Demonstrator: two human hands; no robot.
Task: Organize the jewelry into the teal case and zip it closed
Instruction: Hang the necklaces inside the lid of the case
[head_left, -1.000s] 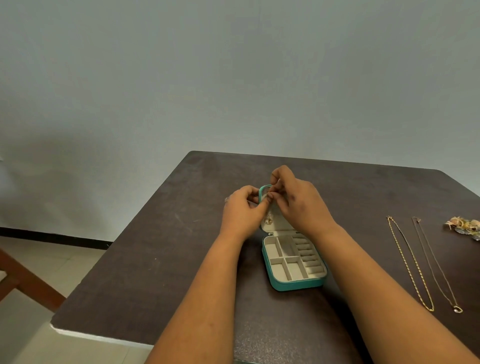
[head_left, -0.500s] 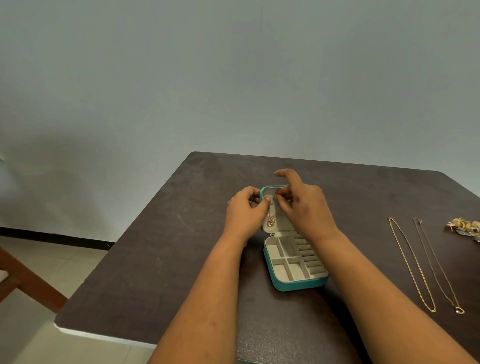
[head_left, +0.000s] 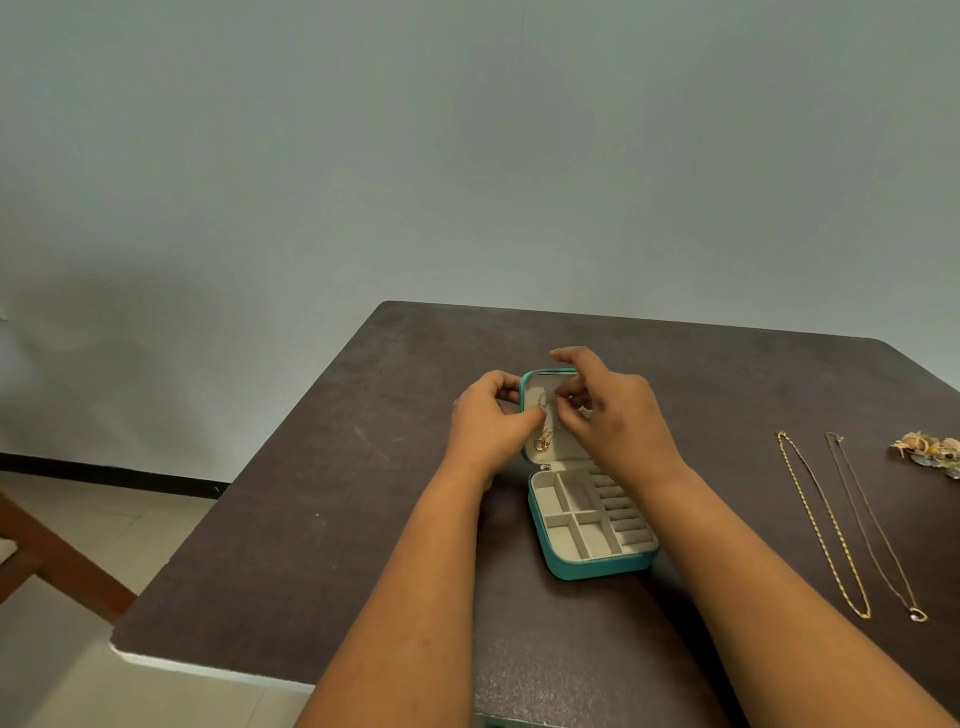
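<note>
The left hand (head_left: 485, 423) is curled at the left edge of the raised lid (head_left: 540, 410) of the teal case (head_left: 592, 564), its thumb and fingertips pinched on a thin chain that hangs down the lid's pale lining. The right hand (head_left: 618, 415) meets it from the other side: thumb and middle fingers are pinched at the same chain near the top of the lid, while the index finger sticks out straight over the lid's upper rim. Below the 2 hands, a small gold pendant (head_left: 543, 443) of linked rings dangles against the lining, close to the hinge.

The case lies open on the dark brown counter (head_left: 311, 519), its lid standing up at the far end and its base nearer the person. The base is divided into 4 larger beige compartments on the left and a row of ring slots on the right; nothing shows in them.

Well to the right on the counter lie 2 necklaces stretched out lengthwise: a gold chain necklace (head_left: 821, 525) and, just beside it, a finer necklace with a small pendant (head_left: 878, 530). Further right, at the frame's edge, sits a small heap of gold-toned jewelry (head_left: 930, 449).
</note>
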